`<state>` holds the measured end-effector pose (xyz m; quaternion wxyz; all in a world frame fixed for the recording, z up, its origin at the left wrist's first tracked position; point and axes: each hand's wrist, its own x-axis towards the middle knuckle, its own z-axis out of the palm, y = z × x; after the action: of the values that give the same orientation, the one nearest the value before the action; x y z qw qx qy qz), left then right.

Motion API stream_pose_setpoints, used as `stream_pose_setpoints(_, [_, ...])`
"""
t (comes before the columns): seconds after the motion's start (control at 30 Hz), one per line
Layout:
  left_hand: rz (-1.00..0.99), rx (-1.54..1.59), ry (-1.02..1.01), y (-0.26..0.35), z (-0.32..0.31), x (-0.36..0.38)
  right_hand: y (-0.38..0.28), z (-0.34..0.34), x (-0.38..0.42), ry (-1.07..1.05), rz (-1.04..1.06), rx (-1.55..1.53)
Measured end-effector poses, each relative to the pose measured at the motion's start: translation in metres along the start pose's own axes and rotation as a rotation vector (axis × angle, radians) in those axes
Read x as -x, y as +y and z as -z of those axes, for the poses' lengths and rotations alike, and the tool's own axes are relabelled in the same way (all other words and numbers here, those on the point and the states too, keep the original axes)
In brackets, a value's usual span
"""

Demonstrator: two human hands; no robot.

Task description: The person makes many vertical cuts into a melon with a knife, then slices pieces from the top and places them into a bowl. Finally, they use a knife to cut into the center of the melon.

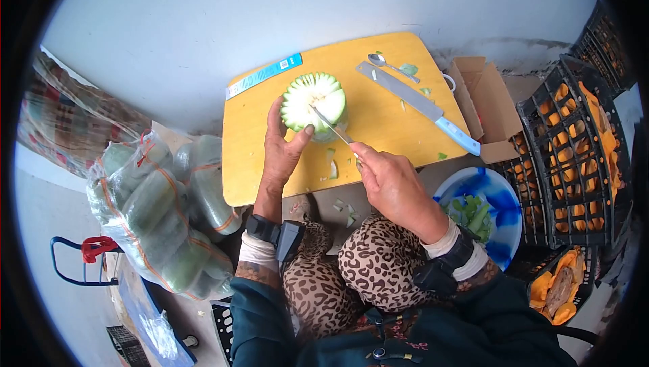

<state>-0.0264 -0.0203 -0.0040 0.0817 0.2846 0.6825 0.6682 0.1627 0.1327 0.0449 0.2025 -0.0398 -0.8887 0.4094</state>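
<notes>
On the yellow table (270, 157) stands a pale green gourd (328, 96), its white cut face up and its rim notched on the left side. My left hand (280, 147) holds the gourd's near left side, fingers around it and thumb near the edge. A small knife (331, 123) is in my closed right hand (389, 181), with its blade tip on the white flesh near the middle. Green peel scraps (332, 164) lie just below the gourd.
A large blue-handled knife (419, 103), a spoon (385, 62) and a blue packet (263, 76) lie on the table. Rightward are a cardboard box (483, 96), a blue basin (510, 208) and black crates (568, 157). Bagged green gourds (159, 201) sit at left.
</notes>
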Motion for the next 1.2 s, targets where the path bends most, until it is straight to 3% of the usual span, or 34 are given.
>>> stream_pose_setpoints(0.27, [0.011, -0.057, -0.029, 0.011, 0.001, 0.005, -0.003, 0.009, 0.010, -0.017, 0.065, -0.005])
stream_pose_setpoints(0.67, [0.039, -0.038, -0.033, 0.005, 0.003, -0.002, -0.001, 0.044, 0.051, -0.074, -0.069, -0.011])
stream_pose_setpoints(0.77, [0.038, -0.024, -0.020, 0.003, 0.003, -0.001, -0.014, 0.041, 0.048, 0.022, -0.054, -0.109])
stream_pose_setpoints(1.2, [0.064, 0.013, -0.026, 0.004, 0.002, -0.002, -0.005, 0.023, 0.025, 0.028, -0.052, -0.158])
